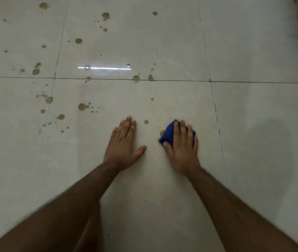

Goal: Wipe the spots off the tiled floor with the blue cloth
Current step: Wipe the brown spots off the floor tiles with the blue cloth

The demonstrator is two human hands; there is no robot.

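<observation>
Now the right hand [181,146] presses flat on the blue cloth [170,132], fingers laid straight over the bunched fabric, thumb at its near edge. One brown spot [162,132] peeks out just left of the cloth, another spot [146,121] sits between the two hands' fingertips. Meanwhile the left hand [122,144] lies palm down on the tiled floor [253,115], fingers straight, holding nothing. Many more spots [82,106] scatter beyond its fingertips.

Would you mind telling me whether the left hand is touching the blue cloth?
Apart. The head view shows bare tile between the left hand, flat on the floor, and the blue cloth under the right hand.
</observation>
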